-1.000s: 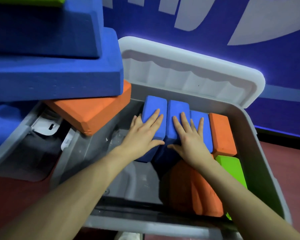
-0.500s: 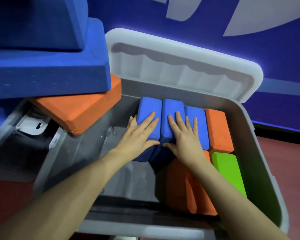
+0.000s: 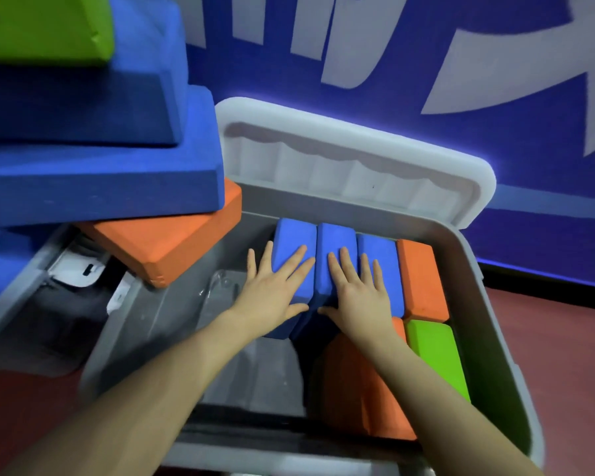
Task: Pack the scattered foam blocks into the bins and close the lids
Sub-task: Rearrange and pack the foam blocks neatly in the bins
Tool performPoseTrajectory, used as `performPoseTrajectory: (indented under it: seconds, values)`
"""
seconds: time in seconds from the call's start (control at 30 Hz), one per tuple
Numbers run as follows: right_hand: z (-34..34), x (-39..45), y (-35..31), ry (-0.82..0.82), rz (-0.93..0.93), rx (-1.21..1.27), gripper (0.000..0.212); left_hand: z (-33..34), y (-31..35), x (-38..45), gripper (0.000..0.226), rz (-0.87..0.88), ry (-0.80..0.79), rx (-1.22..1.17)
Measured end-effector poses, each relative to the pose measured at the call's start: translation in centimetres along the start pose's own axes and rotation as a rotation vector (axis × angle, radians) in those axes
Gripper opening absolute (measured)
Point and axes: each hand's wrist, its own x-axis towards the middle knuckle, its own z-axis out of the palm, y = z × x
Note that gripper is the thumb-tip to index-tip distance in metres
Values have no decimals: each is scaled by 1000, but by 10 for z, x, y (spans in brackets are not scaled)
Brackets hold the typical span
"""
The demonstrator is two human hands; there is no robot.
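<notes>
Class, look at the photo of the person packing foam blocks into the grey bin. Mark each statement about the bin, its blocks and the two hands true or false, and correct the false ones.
1. The white plastic lid of the grey plastic bin is shut. False: it stands open behind the bin.
2. Both hands lie flat on blue foam blocks. True: the left hand rests on the leftmost blue foam block, the right hand on the middle blue foam block.
3. A green foam block sits by the bin's right wall. True.
4. The bin is packed full. False: bare floor shows on its left side.
</notes>
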Motion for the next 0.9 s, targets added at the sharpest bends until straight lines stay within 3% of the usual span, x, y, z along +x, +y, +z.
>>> performPoseTrajectory:
  seconds: [0.2,0.6,0.73,0.9]
  values:
    - [-14,-13,-5,-91,-44,-2,97,-18,1,-9,79,-31,-159,4]
    - [-21,-12,2,-170,-60,58,94,-33,4,-14,76,-71,-197,-16]
    - [-38,-15,8,-193,-40,169,80,-54,10,-29,68,-81,-101,39]
    - [-74,-36,5,-33,-32,265,65,-97,19,-52,60,-72,70,58]
